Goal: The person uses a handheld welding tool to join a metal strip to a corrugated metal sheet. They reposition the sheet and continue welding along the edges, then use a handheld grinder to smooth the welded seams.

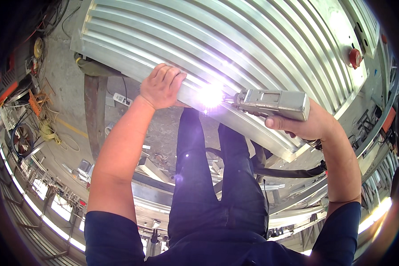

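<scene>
A large ribbed metal panel [177, 33] with a flat border lies slanted in front of me. My left hand [162, 85] is closed over the border's near edge, knuckles up, its thumb side out of sight. In my right hand [312, 124] is a grey boxy welding gun [277, 103], gripped from below and pointing left. At the gun's tip a glaring white-violet arc [211, 95] burns on the border, just right of my left hand. The glare hides the tip and the spot it touches.
A brown steel leg [94, 115] stands under the panel's left part. A red knob-like piece [355, 58] sits at the panel's right. A dark hose [292, 172] runs below the near corner. On the floor are a white power strip [122, 99] and an orange rack [36, 103].
</scene>
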Available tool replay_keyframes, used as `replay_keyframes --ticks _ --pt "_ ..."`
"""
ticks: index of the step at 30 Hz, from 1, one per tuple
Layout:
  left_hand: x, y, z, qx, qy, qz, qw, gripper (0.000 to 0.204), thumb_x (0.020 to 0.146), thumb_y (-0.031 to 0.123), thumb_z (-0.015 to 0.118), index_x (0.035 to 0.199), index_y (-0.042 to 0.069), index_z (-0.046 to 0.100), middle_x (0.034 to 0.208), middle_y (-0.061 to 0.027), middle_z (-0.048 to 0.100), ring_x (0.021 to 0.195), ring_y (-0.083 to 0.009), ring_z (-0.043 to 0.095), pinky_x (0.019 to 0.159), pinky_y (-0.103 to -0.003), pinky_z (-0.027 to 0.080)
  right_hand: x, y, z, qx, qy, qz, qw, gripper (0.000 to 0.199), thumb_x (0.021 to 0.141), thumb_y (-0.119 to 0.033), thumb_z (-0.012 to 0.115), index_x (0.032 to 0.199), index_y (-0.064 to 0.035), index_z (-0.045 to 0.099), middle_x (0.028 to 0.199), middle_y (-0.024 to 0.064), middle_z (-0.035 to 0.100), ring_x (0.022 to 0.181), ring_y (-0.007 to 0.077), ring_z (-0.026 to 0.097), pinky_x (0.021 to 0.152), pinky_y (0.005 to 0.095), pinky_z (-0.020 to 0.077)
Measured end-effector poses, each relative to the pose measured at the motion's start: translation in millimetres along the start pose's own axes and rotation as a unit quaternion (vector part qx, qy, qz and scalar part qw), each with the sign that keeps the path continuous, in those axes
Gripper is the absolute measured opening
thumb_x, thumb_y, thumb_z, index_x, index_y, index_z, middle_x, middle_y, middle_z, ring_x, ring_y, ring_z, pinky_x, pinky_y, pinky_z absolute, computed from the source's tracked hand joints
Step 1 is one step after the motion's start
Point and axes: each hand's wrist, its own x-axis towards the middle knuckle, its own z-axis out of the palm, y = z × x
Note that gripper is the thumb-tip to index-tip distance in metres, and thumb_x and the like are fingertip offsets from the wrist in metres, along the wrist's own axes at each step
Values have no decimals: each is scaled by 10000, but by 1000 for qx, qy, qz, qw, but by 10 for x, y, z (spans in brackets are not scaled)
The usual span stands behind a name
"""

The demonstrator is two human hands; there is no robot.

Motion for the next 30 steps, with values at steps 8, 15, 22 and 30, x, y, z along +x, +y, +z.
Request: replay_keyframes --ticks 8,15,22,30 --pt "83 47 -93 -17 5 -21 1000 653 683 594 696 1074 78 608 1035 -57 545 973 -238 532 943 -382 449 -65 -2 -69 70 16 20 997 528 834 -422 778 1161 -27 652 755 -7 610 582 75 536 501 236 454" --pt "71 46 -84 -22 0 -27 999 583 707 528 678 1080 83 615 1042 -54 552 974 -234 534 956 -383 442 64 -98 -28 67 8 9 998 507 836 -432 772 1116 -25 659 698 -7 586 545 75 524 468 241 440" --pt "11 28 -41 -7 -1 -20 1000 477 692 365 629 1074 80 616 1050 -58 553 977 -234 539 957 -393 446 154 -119 28 62 -2 -5 998 514 836 -444 770 1112 -24 664 683 -10 579 524 68 509 458 236 431" --pt "35 50 -61 -21 -8 -33 999 324 766 178 552 1068 89 625 1048 -52 566 979 -222 542 965 -374 443 166 -111 53 39 6 10 999 571 811 -488 777 1151 -43 665 720 -8 607 530 68 516 461 232 442"
